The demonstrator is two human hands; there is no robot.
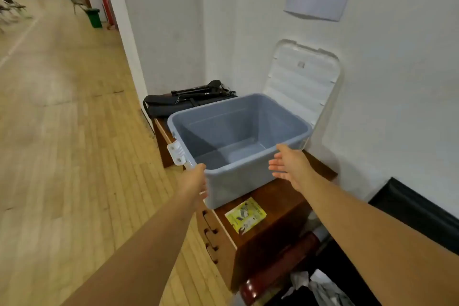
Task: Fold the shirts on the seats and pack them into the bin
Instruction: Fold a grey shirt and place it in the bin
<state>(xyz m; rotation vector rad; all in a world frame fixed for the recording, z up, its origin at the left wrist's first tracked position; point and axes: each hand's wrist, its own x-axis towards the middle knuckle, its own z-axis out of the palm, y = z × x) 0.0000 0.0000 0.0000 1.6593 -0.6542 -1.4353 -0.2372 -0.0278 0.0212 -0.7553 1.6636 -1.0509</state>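
Bin, grey-blue plastic, stood uncovered on the top of a brown wooden cabinet set against the white wall. Its interior held nothing visible. Its white lid leaned upright against the wall directly behind it, probably parked there to keep the opening free for packing. A white latch hung loose on the bin's left side.

Both arms were extended toward the bin, the hands well apart, one at each end of its near wall.

- The left hand lay against the near-left corner, just below the latch. Its fingers were mostly hidden behind the hand, so a grip could not be told from a flat press.
- The right hand was spread, fingers straight, palm turned toward the near-right corner. Contact with the rim could not be confirmed.

This spacing suited a two-handed lift or slide of the bin, most likely to bring it nearer the seats.

No shirt could be identified. Folding chairs stood far off across the wooden floor. A black bag lay behind the bin, and a yellow leaflet lay on the cabinet in front of it.
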